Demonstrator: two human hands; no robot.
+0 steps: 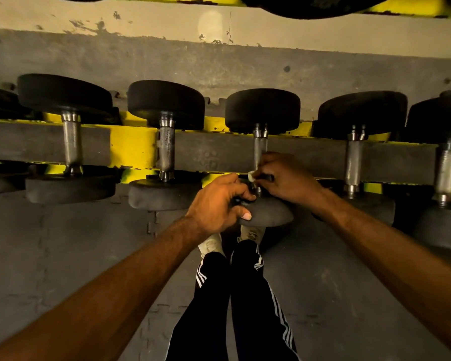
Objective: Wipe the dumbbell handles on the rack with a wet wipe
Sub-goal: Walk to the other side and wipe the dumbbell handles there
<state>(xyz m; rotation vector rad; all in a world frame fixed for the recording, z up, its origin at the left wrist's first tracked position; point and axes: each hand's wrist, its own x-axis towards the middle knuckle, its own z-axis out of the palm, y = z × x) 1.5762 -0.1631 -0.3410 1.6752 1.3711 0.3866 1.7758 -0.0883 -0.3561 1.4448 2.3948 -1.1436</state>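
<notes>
White wet wipe (251, 175), pinched small in the right hand (284, 178) and pressed on the low part of the steel handle (260, 148) of the middle dumbbell (262, 110). Left hand (219, 199) just below that handle, fingers curled on the dumbbell's near black end, holding it still. Might go wrong like this: with too hard a tug, could roll off the rack (133, 144) and drop on the shoes (211, 244) right under the handle. With the wipe bunched so small, may miss the far side and the top of the handle. Could slip out of the fingers too. No box, tub or bin to see. Only the rack, holding a row of other dumbbells (166, 149) left and right of that handle.
</notes>
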